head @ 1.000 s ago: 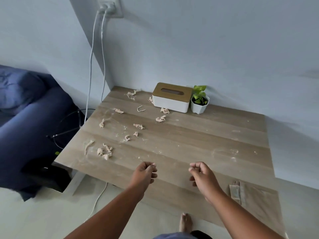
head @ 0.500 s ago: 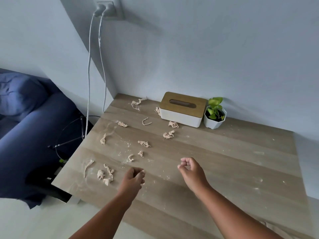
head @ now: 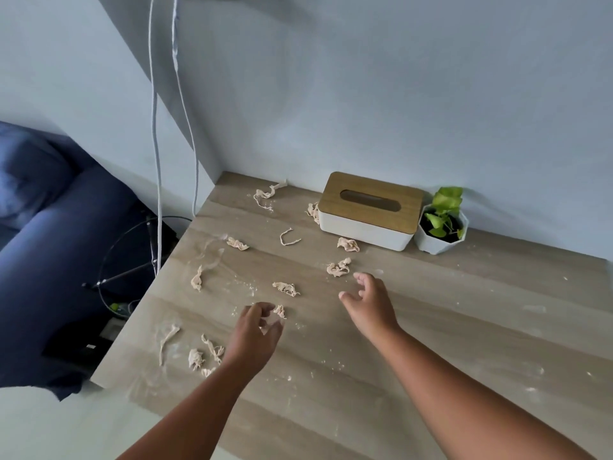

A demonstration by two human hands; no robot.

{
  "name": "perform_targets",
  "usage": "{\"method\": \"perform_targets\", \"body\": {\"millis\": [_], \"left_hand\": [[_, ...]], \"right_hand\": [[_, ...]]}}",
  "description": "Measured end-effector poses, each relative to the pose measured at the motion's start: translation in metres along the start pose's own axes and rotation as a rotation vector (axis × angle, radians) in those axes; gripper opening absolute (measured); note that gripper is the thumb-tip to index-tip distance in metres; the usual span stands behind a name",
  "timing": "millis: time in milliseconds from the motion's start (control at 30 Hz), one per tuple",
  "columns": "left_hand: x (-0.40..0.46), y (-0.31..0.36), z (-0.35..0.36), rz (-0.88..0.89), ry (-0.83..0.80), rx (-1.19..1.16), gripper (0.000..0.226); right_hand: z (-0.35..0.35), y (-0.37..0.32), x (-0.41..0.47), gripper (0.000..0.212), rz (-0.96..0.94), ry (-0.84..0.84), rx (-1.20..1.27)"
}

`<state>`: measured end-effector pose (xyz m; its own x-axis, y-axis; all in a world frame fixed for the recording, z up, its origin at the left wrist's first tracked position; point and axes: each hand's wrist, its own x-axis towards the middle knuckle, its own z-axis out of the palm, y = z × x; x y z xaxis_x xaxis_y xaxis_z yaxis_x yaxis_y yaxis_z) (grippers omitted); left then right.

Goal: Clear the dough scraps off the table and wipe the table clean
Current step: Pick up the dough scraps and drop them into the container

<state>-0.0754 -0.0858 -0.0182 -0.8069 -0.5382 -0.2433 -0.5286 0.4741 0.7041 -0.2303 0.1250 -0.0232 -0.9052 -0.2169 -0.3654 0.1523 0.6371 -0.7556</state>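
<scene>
Head view: both hands moved forward from near counter edge. Left hand fingers closing around small scrap; right hand open beside scrap. Collecting starts; wiping pending.

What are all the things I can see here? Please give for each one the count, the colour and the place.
dough scraps: about a dozen, pale beige, scattered over the table's left and far part
table: one, light wood grain, dusted with flour
tissue box: one, white with a wooden lid, at the far edge by the wall
potted plant: one, green leaves in a white pot, right of the tissue box
cables: two, white, hanging down the wall on the left
sofa: one, dark blue, left of the table
left hand: one, fingers curled by a small scrap
right hand: one, open, near a scrap
</scene>
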Motion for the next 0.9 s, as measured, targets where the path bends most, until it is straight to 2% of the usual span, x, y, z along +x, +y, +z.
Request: {"method": "perform_targets", "body": {"millis": [100,233,367,467,567,767,900], "left_hand": [[0.018,-0.018,-0.005,0.271,-0.038,0.225,0.053],[0.043,-0.035,-0.017,0.570,-0.087,0.430,0.066],[0.069,-0.043,-0.019,0.763,-0.160,0.554,0.089],[0.086,-0.039,-0.018,0.881,-0.202,0.606,0.098],[0.099,-0.033,-0.014,0.995,-0.191,0.620,0.098],[0.117,-0.028,-0.003,1.106,-0.168,0.666,0.084],[0.128,-0.026,0.005,1.150,-0.132,0.658,0.060]], "right_hand": [[0.002,-0.009,0.007,0.061,-0.028,0.014,-0.070],[0.005,-0.016,0.013,0.067,-0.122,0.039,-0.267],[0.010,-0.021,0.026,0.074,-0.178,0.049,-0.401],[0.013,-0.023,0.039,0.088,-0.178,0.067,-0.473],[0.018,-0.024,0.051,0.099,-0.169,0.053,-0.581],[0.029,-0.025,0.070,0.100,-0.250,0.095,-0.723],[0.040,-0.022,0.078,0.083,-0.282,0.194,-0.764]]}}
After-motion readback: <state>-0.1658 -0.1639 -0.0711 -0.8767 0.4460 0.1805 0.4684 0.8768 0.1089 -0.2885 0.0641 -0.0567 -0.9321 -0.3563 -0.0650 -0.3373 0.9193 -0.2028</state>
